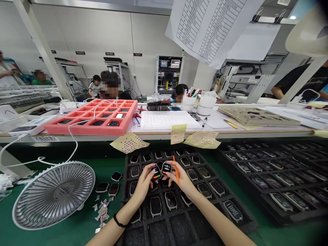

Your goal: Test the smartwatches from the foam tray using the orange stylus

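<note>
My left hand (149,178) is closed on a smartwatch (156,172) with a lit screen that shows green and orange at the bottom. Close beside it, my right hand (179,176) grips a second lit smartwatch (166,168). An orange stick-like tool (176,169) is also held in the right hand, slanting across the fingers. Both hands are above a black foam tray (156,234) divided into compartments. Several strapless watches sit in it, among them a pale-rimmed watch (155,206) below the hands. Parts of the tray are hidden by my forearms.
A round fan (55,194) stands at the left. Near it lie loose watches (102,187) and small paper scraps (103,212). A second black tray (284,184) of watches is at the right. Above, a shelf holds a pink foam tray (91,116); yellow sticker sheets (178,134) hang from its edge.
</note>
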Demonstrator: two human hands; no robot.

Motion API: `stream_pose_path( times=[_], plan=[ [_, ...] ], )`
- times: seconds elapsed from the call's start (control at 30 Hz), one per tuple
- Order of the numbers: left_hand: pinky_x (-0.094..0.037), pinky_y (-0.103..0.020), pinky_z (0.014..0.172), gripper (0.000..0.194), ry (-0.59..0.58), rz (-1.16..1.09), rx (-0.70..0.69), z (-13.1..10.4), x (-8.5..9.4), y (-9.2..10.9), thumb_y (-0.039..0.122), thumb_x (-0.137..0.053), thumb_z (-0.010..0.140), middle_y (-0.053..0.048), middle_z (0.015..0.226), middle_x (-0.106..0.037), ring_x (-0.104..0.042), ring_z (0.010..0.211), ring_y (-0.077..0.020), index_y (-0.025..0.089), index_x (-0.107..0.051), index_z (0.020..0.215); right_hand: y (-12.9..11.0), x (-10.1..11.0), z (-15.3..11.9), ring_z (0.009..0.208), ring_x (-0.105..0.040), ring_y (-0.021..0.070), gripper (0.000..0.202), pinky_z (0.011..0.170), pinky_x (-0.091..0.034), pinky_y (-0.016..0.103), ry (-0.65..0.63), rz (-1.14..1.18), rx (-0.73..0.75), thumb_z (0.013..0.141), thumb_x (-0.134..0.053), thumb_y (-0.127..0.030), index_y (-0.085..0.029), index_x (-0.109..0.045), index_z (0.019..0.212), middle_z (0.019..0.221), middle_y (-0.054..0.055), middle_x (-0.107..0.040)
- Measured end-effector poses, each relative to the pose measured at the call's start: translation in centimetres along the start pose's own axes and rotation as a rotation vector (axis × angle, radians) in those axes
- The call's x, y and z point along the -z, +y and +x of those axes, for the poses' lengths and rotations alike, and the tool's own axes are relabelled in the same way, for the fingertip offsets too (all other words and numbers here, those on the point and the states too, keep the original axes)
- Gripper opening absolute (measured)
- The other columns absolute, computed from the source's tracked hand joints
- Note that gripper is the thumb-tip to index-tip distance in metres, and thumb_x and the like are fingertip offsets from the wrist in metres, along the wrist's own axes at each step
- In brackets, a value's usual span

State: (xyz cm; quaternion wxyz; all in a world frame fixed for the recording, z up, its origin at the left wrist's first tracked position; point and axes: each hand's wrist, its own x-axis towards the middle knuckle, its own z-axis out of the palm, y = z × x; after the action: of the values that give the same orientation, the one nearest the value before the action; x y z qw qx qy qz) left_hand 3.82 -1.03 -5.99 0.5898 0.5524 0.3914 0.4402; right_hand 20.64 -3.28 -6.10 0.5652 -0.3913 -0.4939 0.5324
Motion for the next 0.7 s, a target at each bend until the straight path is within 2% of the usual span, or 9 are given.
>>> stream_pose_path(
  times=[0.1,0.27,0.4,0.7],
  plan=[
    [-0.038,-0.019,0.041,0.049,-0.003,0.004,-0.012,0.03,0.02,-0.06,0.052,-0.055,0.075,-0.007,0.099,-0.057,-0.055,0.059,-0.0111,0.018,-0.049,0.111,0.15,0.04,0.06,0.065,-0.066,0.0168,0.041,0.042,-0.049,0.022,-0.011,0.006,0.013,0.072,-0.068,-0.032,-0.025,-0.05,0.107,0.09,0.003,-0.055],
    [-0.036,-0.017,0.04,0.047,-0.016,0.023,-0.039,0.09,0.06,-0.32,0.048,-0.057,0.075,-0.006,0.096,-0.057,-0.054,0.059,-0.0108,0.018,-0.049,0.11,-0.19,0.04,-0.07,0.063,-0.066,0.0155,0.036,0.042,-0.048,0.022,0.008,0.016,0.0,0.074,-0.066,-0.034,-0.025,-0.052,0.106,0.1,0.005,-0.055],
    [-0.037,-0.018,0.041,0.045,-0.006,0.02,-0.028,0.07,0.06,-0.24,0.049,-0.052,0.077,-0.006,0.094,-0.057,-0.054,0.058,-0.0107,0.017,-0.05,0.109,-0.58,-0.02,-0.24,0.063,-0.066,0.0153,0.033,0.044,-0.048,0.023,0.031,0.016,-0.015,0.075,-0.064,-0.035,-0.024,-0.053,0.104,0.101,0.005,-0.054],
    [-0.038,-0.019,0.042,0.044,0.003,0.009,-0.005,-0.01,0.1,0.0,0.049,-0.051,0.077,-0.005,0.095,-0.058,-0.056,0.058,-0.0112,0.018,-0.052,0.108,-0.53,0.2,-0.19,0.054,-0.064,0.0128,0.029,0.041,-0.046,0.022,0.087,-0.012,-0.008,0.075,-0.063,-0.037,-0.022,-0.054,0.099,0.094,0.003,-0.058]
  ],
)
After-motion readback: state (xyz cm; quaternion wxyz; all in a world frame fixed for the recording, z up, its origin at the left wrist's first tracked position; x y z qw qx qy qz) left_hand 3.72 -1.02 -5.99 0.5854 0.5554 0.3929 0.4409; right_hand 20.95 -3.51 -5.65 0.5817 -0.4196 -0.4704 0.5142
